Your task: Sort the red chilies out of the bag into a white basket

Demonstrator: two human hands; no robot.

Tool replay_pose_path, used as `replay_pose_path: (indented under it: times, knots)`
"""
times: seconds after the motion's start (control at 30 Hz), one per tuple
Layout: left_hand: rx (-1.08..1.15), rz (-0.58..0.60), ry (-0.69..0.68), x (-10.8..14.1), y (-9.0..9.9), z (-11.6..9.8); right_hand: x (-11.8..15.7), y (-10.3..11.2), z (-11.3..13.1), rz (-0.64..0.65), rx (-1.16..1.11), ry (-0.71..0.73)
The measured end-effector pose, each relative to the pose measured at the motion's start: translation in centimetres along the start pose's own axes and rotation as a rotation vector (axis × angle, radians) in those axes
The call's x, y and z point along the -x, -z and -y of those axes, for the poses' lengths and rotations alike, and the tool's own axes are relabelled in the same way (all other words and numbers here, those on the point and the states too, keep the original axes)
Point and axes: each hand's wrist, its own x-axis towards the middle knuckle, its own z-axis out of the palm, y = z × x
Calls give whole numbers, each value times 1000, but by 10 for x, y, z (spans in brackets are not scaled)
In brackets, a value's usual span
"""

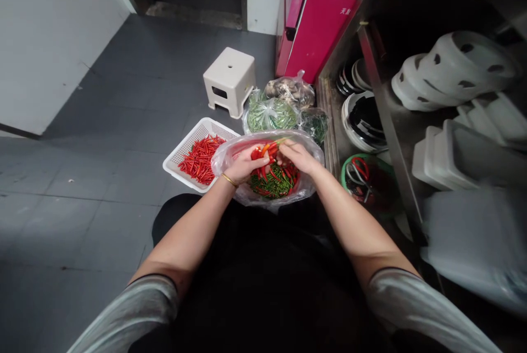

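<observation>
Red chillies (256, 153) lie clasped in the left hand (242, 167), its thumb pressed over them, above the open bag (223, 156). The right hand's (300, 157) fingers bunch together at the stem ends; whether the tips pinch is unclear. More chillies and green stems (269, 185) fill the bag beneath the fingers; a basket (173, 172) of chillies sits left of them. Stem removal appears in hand; the next move calls for a firm pinch. Beyond the fingers, a pink cabinet (321, 23) reads “天”, the following character illegible.

Glossy clear plastic bag (303, 192); matt white plastic stool (235, 70).
</observation>
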Motion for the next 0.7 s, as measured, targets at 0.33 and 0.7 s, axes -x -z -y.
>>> replay_pose_path:
  times: [0.33, 0.7]
  knots:
    - [-44, -59, -17, -5, -7, 15, 3, -15, 7, -49, 249, 133]
    - [-195, 93, 87, -1, -7, 10, 8, -8, 9, -70, 767, 268]
